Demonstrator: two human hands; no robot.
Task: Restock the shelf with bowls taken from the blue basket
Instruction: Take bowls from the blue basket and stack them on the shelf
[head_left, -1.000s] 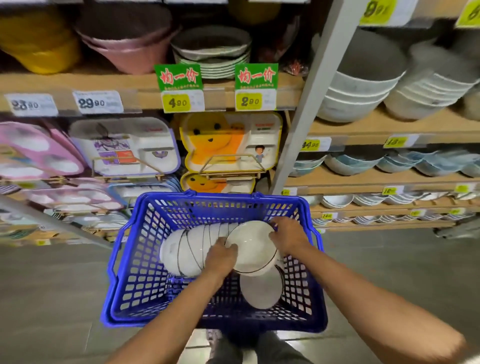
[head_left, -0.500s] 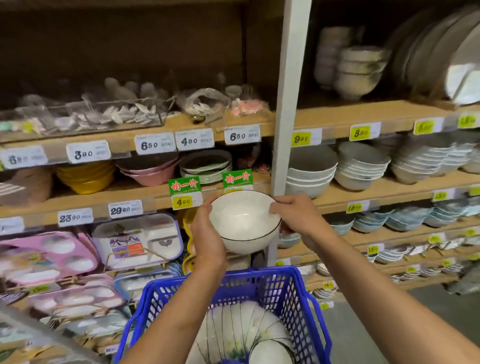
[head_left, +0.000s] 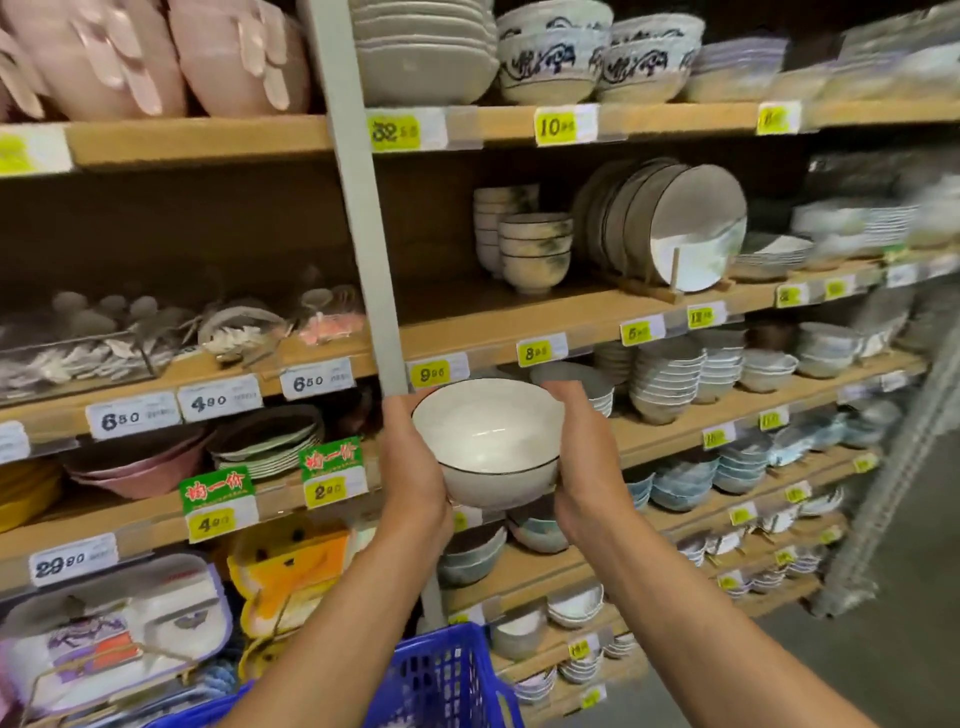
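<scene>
- The shelf (head_left: 519, 332) fills everything ahead of me: wooden boards on a grey upright post (head_left: 363, 234), price tags along the edges, crockery stacked on every level.
- The blue basket (head_left: 447, 680) sits low in front of me, only its rim and mesh wall in view; what remains inside I cannot tell.
- The open stretch of board just right of the post, beside the stack of small bowls (head_left: 535, 249), looks to me like the likeliest landing spot, though I cannot be sure which row this bowl belongs to.
- The white bowl (head_left: 488, 441) with a thin dark rim is in the air between my hands, in front of the lower board, touching no shelf, its mouth tipped toward me.
- To do this well, I should level the bowl, lift it clear of the board's front edge and tags, and set its foot flat or nest it squarely on a matching stack, letting go only once it sits steady.
- My left hand (head_left: 415, 467) cups the bowl's left wall, forearm rising from below.
- My right hand (head_left: 587, 457) mirrors it on the right wall, wrist bent inward.
- My fingers wrap around the far side on both hands, closed firmly on the bowl, thumbs near the rim.
</scene>
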